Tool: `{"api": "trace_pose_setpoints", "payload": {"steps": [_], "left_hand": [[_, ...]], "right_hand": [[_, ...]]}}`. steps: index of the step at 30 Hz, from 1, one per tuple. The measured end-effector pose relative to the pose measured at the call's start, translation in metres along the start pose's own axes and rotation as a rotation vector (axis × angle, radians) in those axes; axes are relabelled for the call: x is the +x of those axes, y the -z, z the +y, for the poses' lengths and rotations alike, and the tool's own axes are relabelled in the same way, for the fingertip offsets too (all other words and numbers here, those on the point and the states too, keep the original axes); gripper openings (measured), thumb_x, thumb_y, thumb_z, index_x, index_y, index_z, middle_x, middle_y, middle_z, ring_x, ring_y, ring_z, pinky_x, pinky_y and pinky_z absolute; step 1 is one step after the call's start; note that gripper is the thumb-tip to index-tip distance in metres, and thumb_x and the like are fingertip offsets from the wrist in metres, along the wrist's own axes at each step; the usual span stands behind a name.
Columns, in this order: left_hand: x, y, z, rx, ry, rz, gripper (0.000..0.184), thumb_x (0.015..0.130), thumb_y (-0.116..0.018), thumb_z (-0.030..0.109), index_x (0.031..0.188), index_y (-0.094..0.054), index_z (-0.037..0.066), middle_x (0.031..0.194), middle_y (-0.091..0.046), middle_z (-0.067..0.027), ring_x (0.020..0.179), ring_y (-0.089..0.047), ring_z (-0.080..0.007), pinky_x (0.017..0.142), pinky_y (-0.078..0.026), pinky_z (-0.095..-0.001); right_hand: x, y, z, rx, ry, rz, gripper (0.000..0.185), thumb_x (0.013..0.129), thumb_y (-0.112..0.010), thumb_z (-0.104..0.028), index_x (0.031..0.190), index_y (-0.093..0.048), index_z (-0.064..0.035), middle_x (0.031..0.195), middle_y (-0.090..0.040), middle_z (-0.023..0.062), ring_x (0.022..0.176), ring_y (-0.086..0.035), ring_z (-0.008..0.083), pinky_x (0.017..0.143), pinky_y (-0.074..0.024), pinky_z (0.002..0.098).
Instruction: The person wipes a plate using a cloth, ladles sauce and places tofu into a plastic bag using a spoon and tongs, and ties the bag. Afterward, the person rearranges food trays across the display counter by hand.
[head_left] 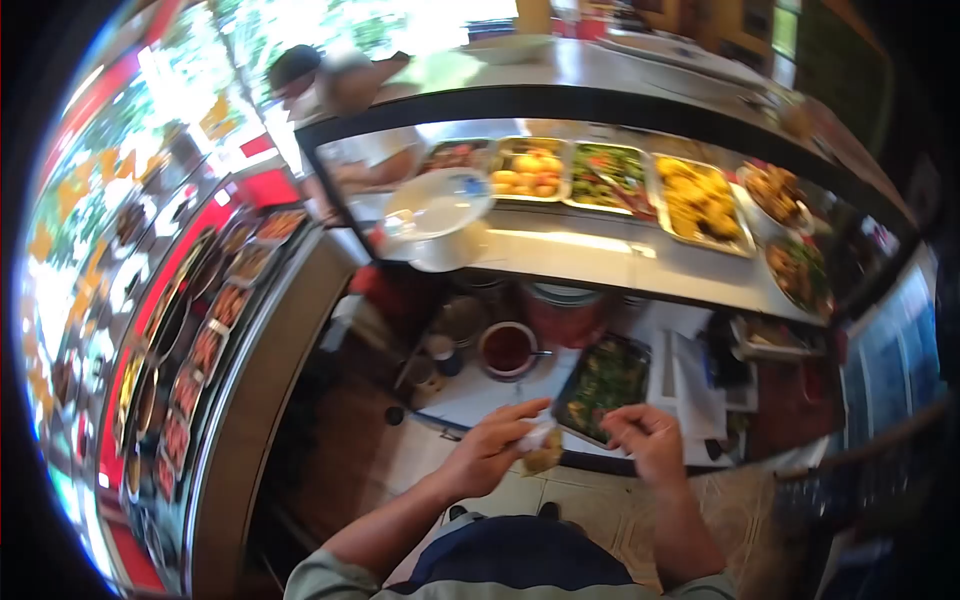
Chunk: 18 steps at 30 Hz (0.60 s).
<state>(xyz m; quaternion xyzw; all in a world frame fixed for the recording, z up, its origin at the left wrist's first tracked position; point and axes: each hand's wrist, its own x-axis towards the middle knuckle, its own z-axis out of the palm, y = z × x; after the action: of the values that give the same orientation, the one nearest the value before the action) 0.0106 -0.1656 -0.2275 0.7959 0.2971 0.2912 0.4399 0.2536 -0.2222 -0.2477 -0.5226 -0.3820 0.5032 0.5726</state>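
Observation:
My left hand [492, 450] is closed around a small food item wrapped in white paper [540, 448], whose yellowish-brown end shows below the fingers. To its right, my right hand [648, 440] is raised with its fingers bent together near the front edge of a dark tray of chopped greens [606, 385]. Anything between those fingertips is too small to make out. Behind my left hand, a bowl of dark red sauce [508, 350] with a spoon handle stands on the white lower counter [450, 408].
Above, a shelf [590, 262] holds food trays, among them yellow food [700, 200], and stacked white plates [440, 215]. A person [375, 160] stands behind the display at the left. A long case with meat trays [205, 350] runs along the left side.

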Motion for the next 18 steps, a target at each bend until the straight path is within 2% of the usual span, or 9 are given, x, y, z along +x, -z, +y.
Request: {"api": "trace_pose_setpoints", "payload": {"steps": [3, 4, 7, 9, 10, 11, 13, 15, 18], "left_hand": [[-0.002, 0.018, -0.003, -0.116, 0.014, -0.025, 0.019, 0.090, -0.052, -0.001, 0.104, -0.064, 0.000, 0.130, -0.055, -0.0150, 0.117, -0.053, -0.0243, 0.099, -0.041, -0.0345], [-0.006, 0.022, -0.008, -0.244, 0.040, -0.003, 0.019, 0.091, -0.050, -0.002, 0.103, -0.064, 0.000, 0.119, -0.059, -0.0111, 0.111, -0.056, -0.0198, 0.096, -0.042, -0.0328], [-0.010, 0.048, -0.020, -0.337, 0.020, -0.012, 0.023, 0.088, -0.051, 0.000, 0.109, -0.061, 0.001, 0.108, -0.062, -0.0083, 0.104, -0.057, -0.0176, 0.093, -0.042, -0.0296], [-0.016, 0.069, -0.024, -0.467, -0.001, -0.075, 0.021, 0.090, -0.051, 0.004, 0.108, -0.062, 0.001, 0.105, -0.062, -0.0053, 0.100, -0.057, -0.0133, 0.091, -0.043, -0.0284], [-0.019, 0.079, -0.028, -0.524, 0.025, -0.111, 0.020, 0.092, -0.051, 0.007, 0.108, -0.062, 0.001, 0.105, -0.061, -0.0043, 0.099, -0.057, -0.0127, 0.090, -0.043, -0.0282], [-0.022, 0.092, -0.032, -0.572, 0.046, -0.145, 0.020, 0.093, -0.052, 0.011, 0.108, -0.062, 0.002, 0.105, -0.061, -0.0034, 0.098, -0.057, -0.0120, 0.089, -0.044, -0.0281], [-0.028, 0.114, -0.041, -0.616, 0.103, -0.224, 0.022, 0.095, -0.054, 0.017, 0.111, -0.061, 0.003, 0.109, -0.062, -0.0023, 0.104, -0.055, -0.0103, 0.095, -0.041, -0.0276], [-0.034, 0.137, -0.038, -0.664, 0.094, -0.246, 0.021, 0.093, -0.054, 0.010, 0.109, -0.062, 0.001, 0.112, -0.063, -0.0054, 0.113, -0.055, -0.0148, 0.100, -0.038, -0.0302], [-0.041, 0.157, -0.024, -0.788, -0.033, -0.330, 0.020, 0.094, -0.054, 0.015, 0.107, -0.064, 0.003, 0.119, -0.059, -0.0078, 0.123, -0.049, -0.0199, 0.106, -0.033, -0.0342]], "right_hand": [[-0.002, -0.065, 0.021, -0.006, 0.117, -0.132, 0.010, 0.082, -0.069, -0.002, 0.092, -0.068, 0.0018, 0.080, -0.067, 0.0058, 0.064, -0.061, 0.0107, 0.059, -0.0490, 0.0224], [0.000, -0.076, 0.021, -0.009, 0.124, -0.139, 0.010, 0.082, -0.069, -0.002, 0.092, -0.068, 0.0018, 0.080, -0.067, 0.0058, 0.064, -0.061, 0.0107, 0.059, -0.0490, 0.0224], [0.006, -0.094, 0.017, -0.206, 0.194, -0.168, 0.010, 0.085, -0.065, -0.006, 0.093, -0.066, 0.0005, 0.083, -0.067, 0.0077, 0.068, -0.060, 0.0113, 0.057, -0.0447, 0.0210], [0.016, -0.103, 0.015, 0.263, -0.051, -0.352, 0.010, 0.087, -0.062, -0.006, 0.096, -0.065, -0.0013, 0.091, -0.067, 0.0073, 0.075, -0.060, 0.0107, 0.063, -0.0462, 0.0242], [0.020, -0.111, 0.012, 0.566, -0.189, -0.334, 0.010, 0.088, -0.060, -0.013, 0.091, -0.062, -0.0041, 0.088, -0.064, 0.0060, 0.079, -0.057, 0.0151, 0.063, -0.0445, 0.0259], [0.021, -0.115, 0.013, 0.559, -0.170, -0.330, 0.010, 0.088, -0.060, -0.013, 0.091, -0.062, -0.0041, 0.088, -0.064, 0.0060, 0.079, -0.057, 0.0151, 0.063, -0.0445, 0.0259], [0.027, -0.117, 0.014, 1.022, -0.285, -0.449, 0.011, 0.086, -0.060, -0.016, 0.086, -0.058, -0.0056, 0.078, -0.056, 0.0041, 0.074, -0.053, 0.0202, 0.060, -0.0433, 0.0274], [0.037, -0.110, 0.003, 0.963, -0.225, -0.646, 0.016, 0.084, -0.059, -0.019, 0.081, -0.054, -0.0048, 0.068, -0.045, 0.0029, 0.064, -0.044, 0.0182, 0.053, -0.0368, 0.0285], [0.063, -0.071, -0.031, 0.641, 0.035, -0.652, 0.024, 0.083, -0.058, -0.019, 0.067, -0.051, -0.0011, 0.058, -0.043, 0.0048, 0.054, -0.041, 0.0176, 0.046, -0.0297, 0.0289]]}}
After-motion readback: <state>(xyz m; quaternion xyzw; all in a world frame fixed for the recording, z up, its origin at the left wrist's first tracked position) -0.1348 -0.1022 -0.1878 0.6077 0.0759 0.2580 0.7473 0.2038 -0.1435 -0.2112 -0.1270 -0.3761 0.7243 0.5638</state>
